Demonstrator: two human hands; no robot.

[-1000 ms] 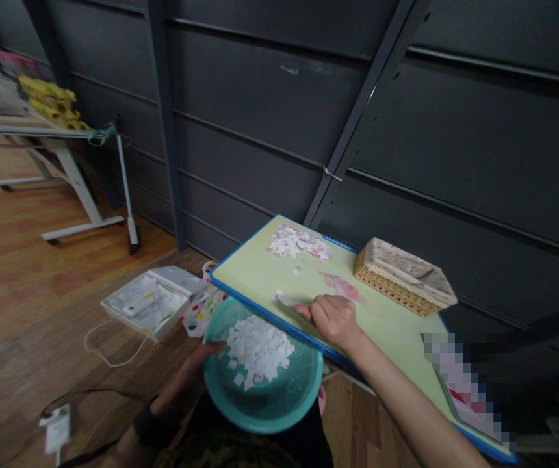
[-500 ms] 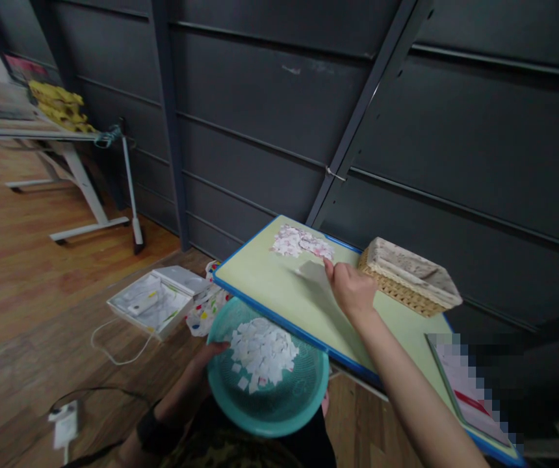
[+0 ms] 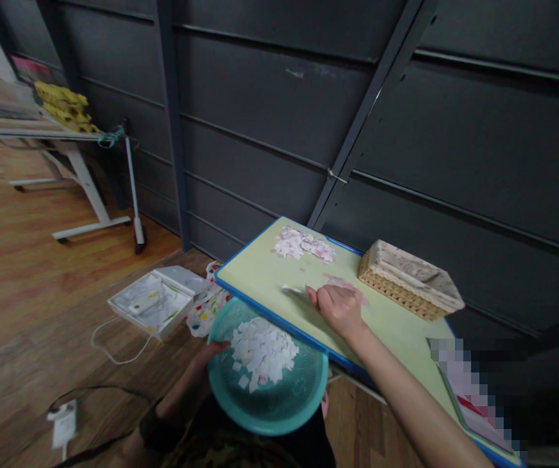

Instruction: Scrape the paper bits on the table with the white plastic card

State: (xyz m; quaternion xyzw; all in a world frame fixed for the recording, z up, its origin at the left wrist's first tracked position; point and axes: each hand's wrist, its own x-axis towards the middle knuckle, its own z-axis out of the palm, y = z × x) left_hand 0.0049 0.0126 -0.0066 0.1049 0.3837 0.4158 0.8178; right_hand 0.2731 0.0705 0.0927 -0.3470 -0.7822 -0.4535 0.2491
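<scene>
Our left hand (image 3: 212, 354) clasps the teal basin (image 3: 279, 416) beside the table (image 3: 255, 273), over which a blurred whitish piece (image 3: 292, 289) points its long axis left; we cannot tell whether our curled right hand (image 3: 340, 308) grips it.

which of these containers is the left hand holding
The round teal colander, gripped at its rim by the left hand. The wicker basket stands on the table, the white box on the floor.

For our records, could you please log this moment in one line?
left hand: gripping teal colander | right hand: holding blurred pale item over table | colander: white paper scraps
</scene>
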